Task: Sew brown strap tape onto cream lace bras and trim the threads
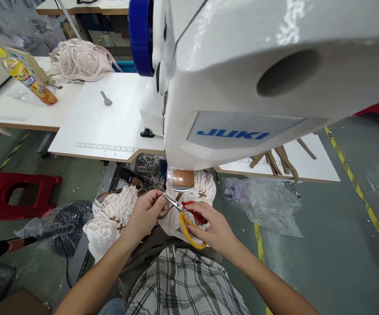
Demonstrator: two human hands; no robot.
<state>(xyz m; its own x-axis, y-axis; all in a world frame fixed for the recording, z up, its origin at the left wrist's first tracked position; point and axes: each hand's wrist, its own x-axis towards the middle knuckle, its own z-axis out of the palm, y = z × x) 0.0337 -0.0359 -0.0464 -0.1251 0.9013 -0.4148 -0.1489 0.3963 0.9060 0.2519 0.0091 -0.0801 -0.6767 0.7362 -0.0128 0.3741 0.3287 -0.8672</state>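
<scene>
My right hand (209,225) is closed on a pair of scissors (191,232), one handle loop yellow and the other red. Their blades point left, with the tips touching the fingers of my left hand (146,212). That hand is pinched on a thin brown strap (167,213); the very end between the fingertips is hidden. White lace bras with small brown bows lie over my lap, one bundle (110,218) left of my hands and another (205,188) behind the scissors, under the sewing machine's front end.
The white JUKI sewing machine head (242,100) looms over my hands. Brown strips (283,159) hang off the right table edge. A drink bottle (28,78) and a pale lace pile (81,59) are on the left table. A red stool (15,194) stands left; a plastic bag (264,203) lies right.
</scene>
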